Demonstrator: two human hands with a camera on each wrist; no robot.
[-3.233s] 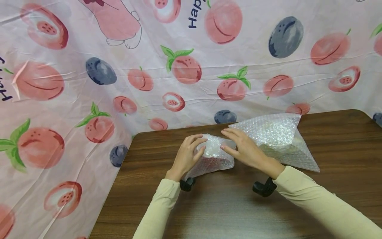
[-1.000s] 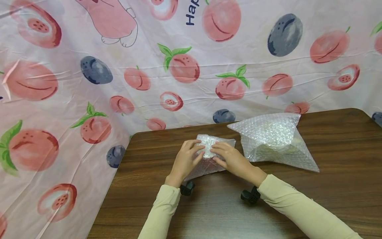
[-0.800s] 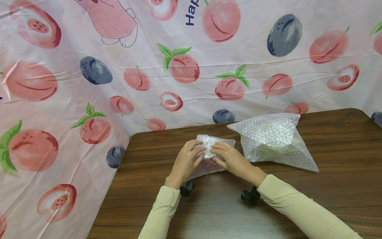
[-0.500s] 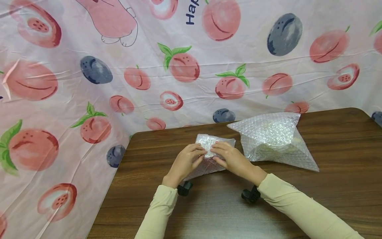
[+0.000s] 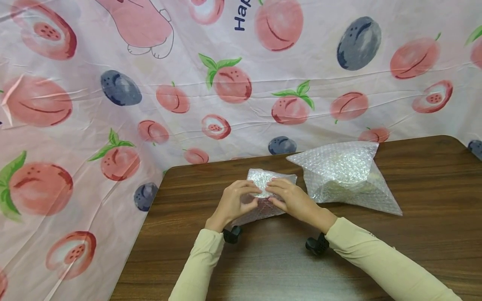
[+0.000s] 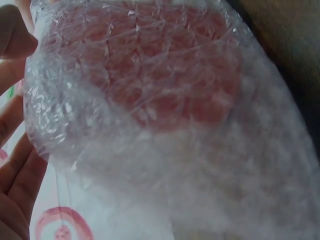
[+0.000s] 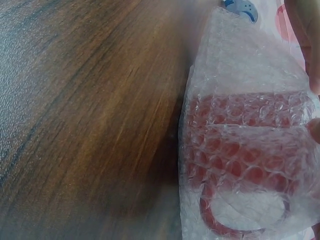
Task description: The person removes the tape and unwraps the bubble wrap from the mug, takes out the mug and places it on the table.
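Gripping wrapped mug w/ both hands (on table).

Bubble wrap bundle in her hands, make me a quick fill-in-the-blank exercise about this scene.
1. Both hands, left hand and right hand, hold a bundle wrapped in ____ wrap.
2. The mug inside is ____ in colour.
3. A second bag lies to the bundle's ____.
4. The table is made of dark ____.

Missing: bubble; red; right; wood
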